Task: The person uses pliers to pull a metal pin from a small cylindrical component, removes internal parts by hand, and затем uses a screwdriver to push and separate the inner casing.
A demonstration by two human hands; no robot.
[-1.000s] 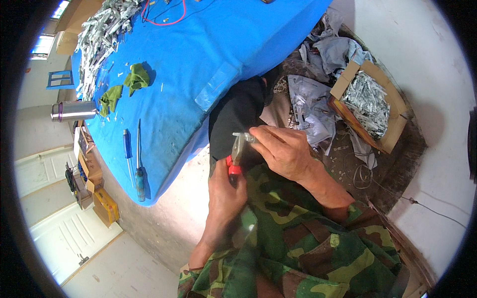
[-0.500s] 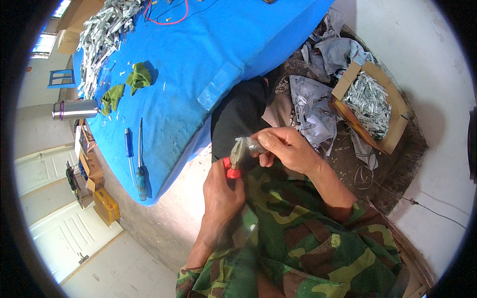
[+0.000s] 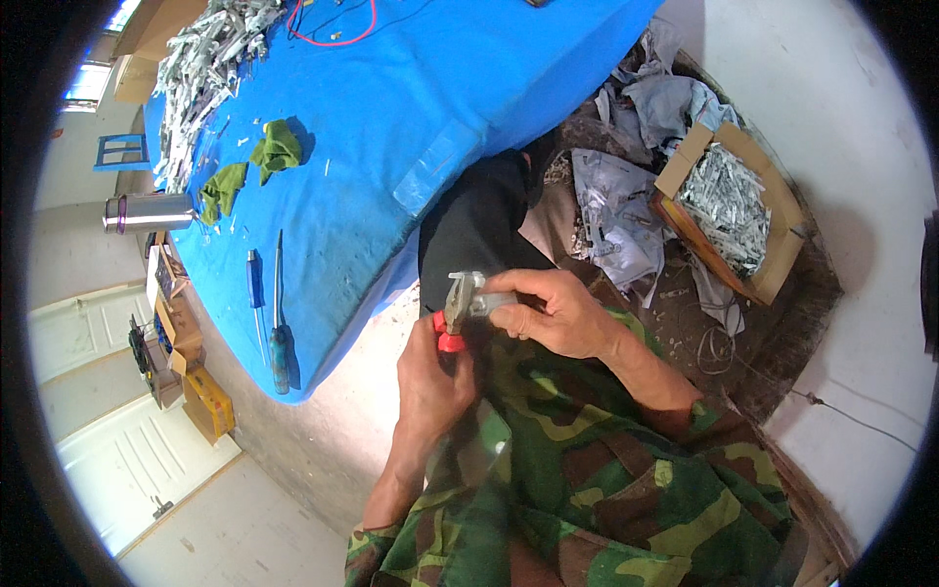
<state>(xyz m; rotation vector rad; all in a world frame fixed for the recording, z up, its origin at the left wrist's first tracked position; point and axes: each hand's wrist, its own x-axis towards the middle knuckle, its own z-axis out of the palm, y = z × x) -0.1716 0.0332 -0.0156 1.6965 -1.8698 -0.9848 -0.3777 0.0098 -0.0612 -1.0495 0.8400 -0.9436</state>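
Red-handled pliers [image 3: 456,305] are gripped by my left hand [image 3: 428,383], with the metal jaws pointing up in front of my lap. Against the jaws lies a small translucent, greyish plastic piece [image 3: 487,302]. My right hand [image 3: 567,318] pinches the right end of this piece between thumb and fingers. Its exact kind is too small to make out, and the jaws partly cover it. Both hands are close together above my camouflage clothing [image 3: 587,460], apart from the table.
Left of my hands, a blue-covered table [image 3: 391,117] carries two screwdrivers [image 3: 279,357], green cloths [image 3: 278,150], a metal flask [image 3: 161,213] and a heap of greyish strips [image 3: 201,83]. To the right stand plastic bags [image 3: 611,201] and a cardboard box [image 3: 675,176] full of similar strips.
My right hand has turned and shifted its grip on the plastic piece, which now shows more of its length. The pliers have moved slightly left and tilted.
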